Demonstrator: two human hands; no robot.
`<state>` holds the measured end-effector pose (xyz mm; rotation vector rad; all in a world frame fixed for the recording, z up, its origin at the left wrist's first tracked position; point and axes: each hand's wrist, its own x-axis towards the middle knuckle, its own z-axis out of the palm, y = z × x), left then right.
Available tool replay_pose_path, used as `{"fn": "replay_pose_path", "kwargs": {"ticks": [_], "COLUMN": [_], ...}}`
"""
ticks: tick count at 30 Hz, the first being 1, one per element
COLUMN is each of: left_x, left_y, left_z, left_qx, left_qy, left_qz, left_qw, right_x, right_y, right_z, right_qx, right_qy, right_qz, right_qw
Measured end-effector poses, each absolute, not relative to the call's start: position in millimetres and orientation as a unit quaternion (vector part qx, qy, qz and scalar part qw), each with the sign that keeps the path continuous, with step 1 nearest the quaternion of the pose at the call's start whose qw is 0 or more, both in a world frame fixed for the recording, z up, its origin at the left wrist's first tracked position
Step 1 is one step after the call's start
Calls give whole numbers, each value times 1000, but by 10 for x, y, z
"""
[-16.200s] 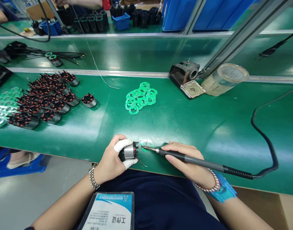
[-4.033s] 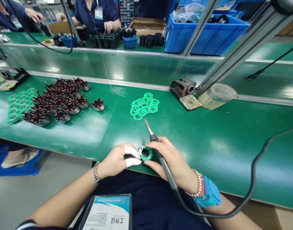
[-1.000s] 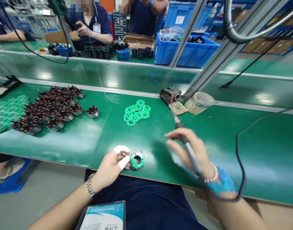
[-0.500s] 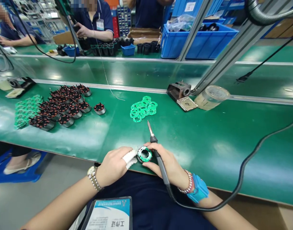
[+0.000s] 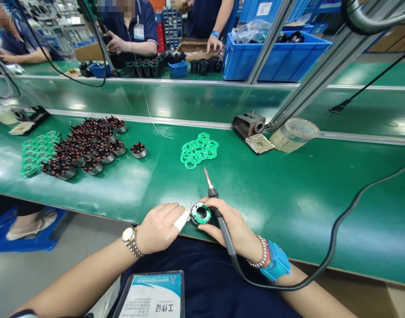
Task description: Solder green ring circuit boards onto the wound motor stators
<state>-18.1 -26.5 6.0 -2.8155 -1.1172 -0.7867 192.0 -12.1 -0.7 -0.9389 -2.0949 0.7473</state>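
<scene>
In the head view, a motor stator (image 5: pixel 200 213) with a ring-shaped green circuit board on top sits close to the bench's front edge. My right hand (image 5: pixel 237 227) grips its right side between thumb and fingers. That same hand also carries a soldering iron (image 5: pixel 224 227), its tip pointing away from me, above and clear of the stator. My left hand (image 5: pixel 161 227), with white covers on its fingertips, is closed at the stator's left edge; its fingertips partly hide what they pinch. Loose ring boards (image 5: pixel 200 151) lie in a pile beyond.
Several copper-wound stators (image 5: pixel 86 145) stand at left beside stacked green boards (image 5: pixel 39 154). A soldering iron stand (image 5: pixel 249 125) with its sponge tray and a plastic tub (image 5: pixel 295 134) are at back right. Solder wire (image 5: pixel 152 123) hangs down. The iron's cable (image 5: pixel 335 238) crosses the right side. Co-workers sit opposite.
My left fingers have shifted slightly and closed more tightly at the stator's edge. The stator and iron stay nearly still. Across the bench, a co-worker's hand has come down over a cardboard box.
</scene>
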Motion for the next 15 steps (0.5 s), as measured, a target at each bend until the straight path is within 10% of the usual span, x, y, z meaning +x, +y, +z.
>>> {"fn": "replay_pose_path", "kwargs": {"ticks": [15], "left_x": [51], "left_y": [-479], "left_z": [-129], "left_qx": [-848], "left_qy": [-445], "left_qz": [-285], "left_qw": [19], "right_x": [1843], "right_y": [-205], "right_z": [-26], "right_qx": [-390], "right_qy": [-793], "right_qz": [279], "right_qw": [375]}}
